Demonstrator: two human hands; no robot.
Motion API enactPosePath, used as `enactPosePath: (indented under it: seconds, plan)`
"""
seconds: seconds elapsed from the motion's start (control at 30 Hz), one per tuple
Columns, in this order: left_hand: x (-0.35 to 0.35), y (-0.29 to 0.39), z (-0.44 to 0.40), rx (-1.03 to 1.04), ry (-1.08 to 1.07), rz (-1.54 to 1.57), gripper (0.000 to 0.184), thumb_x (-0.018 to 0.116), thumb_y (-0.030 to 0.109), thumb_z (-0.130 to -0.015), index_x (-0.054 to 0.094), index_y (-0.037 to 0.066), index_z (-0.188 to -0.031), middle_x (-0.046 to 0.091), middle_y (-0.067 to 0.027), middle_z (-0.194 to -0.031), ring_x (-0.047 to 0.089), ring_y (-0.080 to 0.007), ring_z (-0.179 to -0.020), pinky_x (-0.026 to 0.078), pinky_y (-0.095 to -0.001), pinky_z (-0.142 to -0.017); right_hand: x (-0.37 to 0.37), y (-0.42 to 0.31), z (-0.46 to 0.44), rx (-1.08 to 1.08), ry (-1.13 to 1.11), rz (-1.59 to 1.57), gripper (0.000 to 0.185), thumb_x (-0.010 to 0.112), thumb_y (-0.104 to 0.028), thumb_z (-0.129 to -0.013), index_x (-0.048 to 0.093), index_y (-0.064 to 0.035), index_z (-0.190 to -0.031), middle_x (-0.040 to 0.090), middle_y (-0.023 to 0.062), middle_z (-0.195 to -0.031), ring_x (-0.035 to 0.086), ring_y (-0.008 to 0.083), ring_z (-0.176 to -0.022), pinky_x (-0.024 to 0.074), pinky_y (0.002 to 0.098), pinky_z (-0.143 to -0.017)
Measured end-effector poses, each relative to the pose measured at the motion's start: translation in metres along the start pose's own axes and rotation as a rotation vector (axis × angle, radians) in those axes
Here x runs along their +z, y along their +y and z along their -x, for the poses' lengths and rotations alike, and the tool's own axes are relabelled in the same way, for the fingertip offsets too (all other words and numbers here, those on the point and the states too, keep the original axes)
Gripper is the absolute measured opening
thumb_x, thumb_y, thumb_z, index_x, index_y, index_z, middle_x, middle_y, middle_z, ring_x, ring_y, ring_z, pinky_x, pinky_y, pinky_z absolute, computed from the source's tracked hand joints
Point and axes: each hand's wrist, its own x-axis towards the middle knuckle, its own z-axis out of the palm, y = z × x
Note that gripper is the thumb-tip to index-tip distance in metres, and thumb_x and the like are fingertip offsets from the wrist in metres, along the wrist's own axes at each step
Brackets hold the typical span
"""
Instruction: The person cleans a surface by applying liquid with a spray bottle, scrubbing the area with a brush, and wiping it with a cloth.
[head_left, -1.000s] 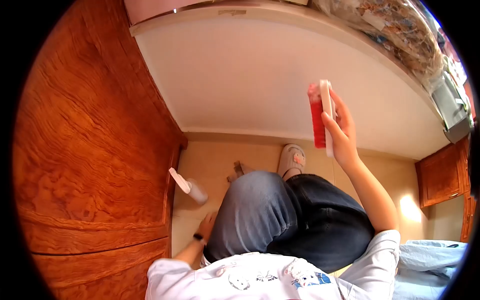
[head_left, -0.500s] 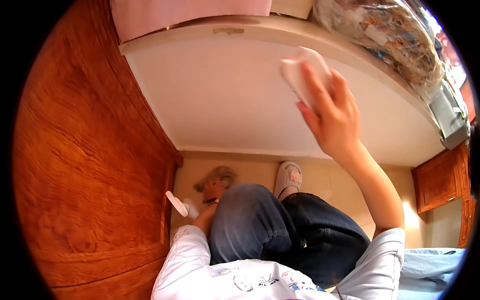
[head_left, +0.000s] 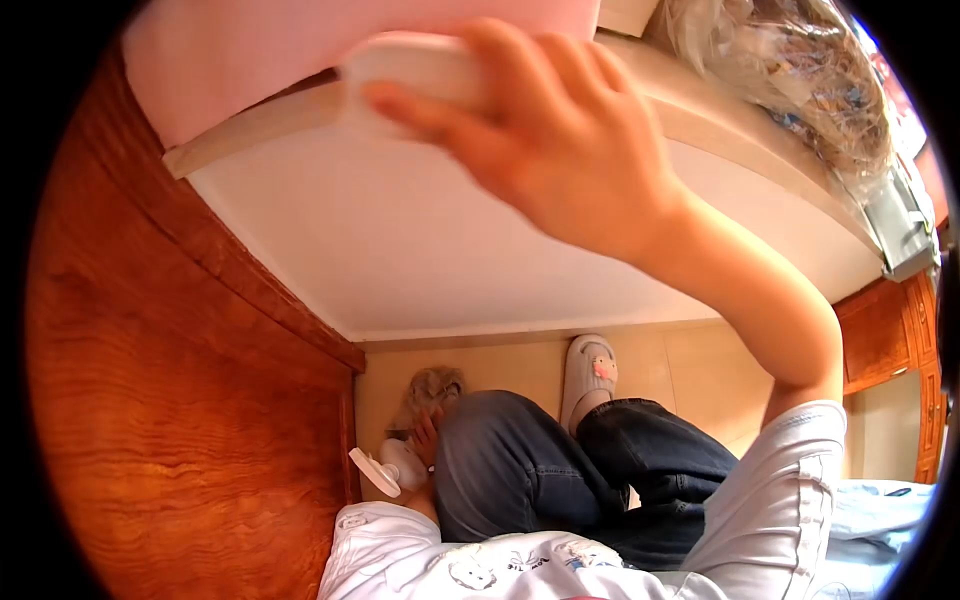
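Wood panelling (head_left: 180,380) fills frame left, a pale ledge (head_left: 270,124) crosses the top, and at upper centre the right hand (head_left: 575,140) grasps a white tool (head_left: 420,75), probably best held flat with light, even pressure, while lower left the left hand (head_left: 424,436) meets a greyish cloth (head_left: 437,383), its grip impossible to tell.

Your brush (head_left: 425,72) is white, your jeans (head_left: 525,460) blue, the panel (head_left: 180,370) red-brown, wood-grained; the blurred cloth (head_left: 437,383) seems grey-brown.
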Motion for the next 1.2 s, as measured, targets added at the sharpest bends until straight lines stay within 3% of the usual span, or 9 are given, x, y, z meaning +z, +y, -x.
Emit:
enactPosePath:
  seconds: [0.07, 0.23, 0.33, 0.53, 0.63, 0.93, 1.0, 1.07, 1.2]
  plan:
    - [-0.004, 0.004, -0.002, 0.008, -0.001, -0.007, 0.051, 0.056, 0.036, -0.084, 0.046, 0.01, -0.127, 0.042, -0.0158, -0.134, 0.042, -0.0325, -0.121, 0.034, -0.0437, -0.1, 0.006, -0.002, -0.007, -0.01, 0.112, -0.015, 0.057, 0.064, -0.017, -0.067, 0.058, -0.0335, -0.121, 0.053, 0.0042, -0.106, 0.054, 0.0172, -0.081, 0.0469, 0.0306, -0.072]
    - [-0.002, -0.001, -0.001, 0.006, -0.011, 0.016, 0.051, 0.055, 0.036, -0.085, 0.046, 0.01, -0.128, 0.041, -0.0155, -0.134, 0.042, -0.032, -0.121, 0.034, -0.0431, -0.1, -0.011, 0.013, 0.021, 0.02, -0.099, -0.003, 0.055, 0.062, -0.018, -0.068, 0.06, -0.0362, -0.119, 0.053, 0.0052, -0.111, 0.057, 0.0179, -0.086, 0.047, 0.0301, -0.073]
    - [-0.003, 0.003, -0.003, 0.02, -0.011, 0.01, 0.05, 0.055, 0.036, -0.086, 0.046, 0.01, -0.128, 0.041, -0.0152, -0.135, 0.042, -0.0317, -0.121, 0.034, -0.0427, -0.101, 0.003, -0.004, 0.01, -0.081, 0.068, 0.155, 0.054, 0.063, -0.019, -0.068, 0.06, -0.0359, -0.119, 0.053, 0.0063, -0.113, 0.057, 0.0184, -0.086, 0.0475, 0.0306, -0.074]
    - [-0.005, 0.0, -0.005, 0.011, -0.023, 0.017, 0.05, 0.053, 0.037, -0.087, 0.046, 0.01, -0.129, 0.041, -0.0148, -0.135, 0.043, -0.0312, -0.121, 0.034, -0.0419, -0.101, -0.023, 0.02, 0.047, -0.003, -0.135, 0.209, 0.053, 0.064, -0.02, -0.066, 0.062, -0.033, -0.118, 0.056, 0.0082, -0.109, 0.058, 0.0208, -0.088, 0.0471, 0.0308, -0.074]
    - [-0.007, 0.001, -0.006, 0.015, -0.032, -0.003, 0.049, 0.053, 0.037, -0.088, 0.046, 0.01, -0.129, 0.041, -0.0146, -0.135, 0.043, -0.0309, -0.121, 0.034, -0.0415, -0.101, -0.001, 0.002, 0.032, -0.089, -0.049, 0.26, 0.048, 0.054, -0.025, -0.078, 0.053, -0.0276, -0.126, 0.05, 0.0069, -0.107, 0.05, 0.0212, -0.081, 0.0427, 0.0302, -0.069]
    - [-0.024, 0.002, -0.013, -0.068, -0.11, 0.104, 0.049, 0.051, 0.037, -0.09, 0.045, 0.011, -0.13, 0.041, -0.014, -0.136, 0.044, -0.03, -0.121, 0.034, -0.0404, -0.101, -0.019, -0.047, 0.035, 0.313, 0.046, -0.212, 0.05, 0.055, -0.014, -0.073, 0.056, -0.018, -0.123, 0.049, 0.0125, -0.099, 0.045, 0.0211, -0.07, 0.0383, 0.0303, -0.061]
    - [-0.047, 0.015, -0.018, -0.039, -0.121, 0.433, 0.048, 0.051, 0.037, -0.09, 0.045, 0.011, -0.13, 0.041, -0.0139, -0.136, 0.044, -0.0299, -0.121, 0.034, -0.0401, -0.101, -0.029, -0.05, 0.051, 0.29, 0.065, -0.24, 0.052, 0.055, -0.014, -0.072, 0.054, -0.0166, -0.124, 0.049, 0.0126, -0.098, 0.044, 0.0204, -0.067, 0.0373, 0.0298, -0.058]
    - [-0.143, 0.112, 0.035, -0.045, 0.035, 1.316, 0.052, 0.045, 0.041, -0.092, 0.043, 0.009, -0.133, 0.04, -0.0095, -0.138, 0.047, -0.0273, -0.117, 0.036, -0.0403, -0.099, -0.039, -0.053, 0.063, 0.335, -0.115, -0.293, 0.065, 0.067, -0.016, -0.065, 0.05, -0.0191, -0.127, 0.05, 0.0118, -0.1, 0.051, 0.023, -0.076, 0.0441, 0.0327, -0.067]
    - [-0.295, 0.264, 0.118, 0.747, 0.043, 1.769, 0.049, 0.045, 0.034, -0.095, 0.033, 0.011, -0.136, 0.048, -0.0053, -0.124, 0.051, -0.0189, -0.105, 0.04, -0.0357, -0.093, -0.031, -0.079, 0.069, 0.384, 0.018, -0.196, 0.054, 0.063, -0.013, -0.068, 0.052, -0.013, -0.121, 0.051, 0.0107, -0.097, 0.051, 0.0222, -0.072, 0.0446, 0.0305, -0.065]
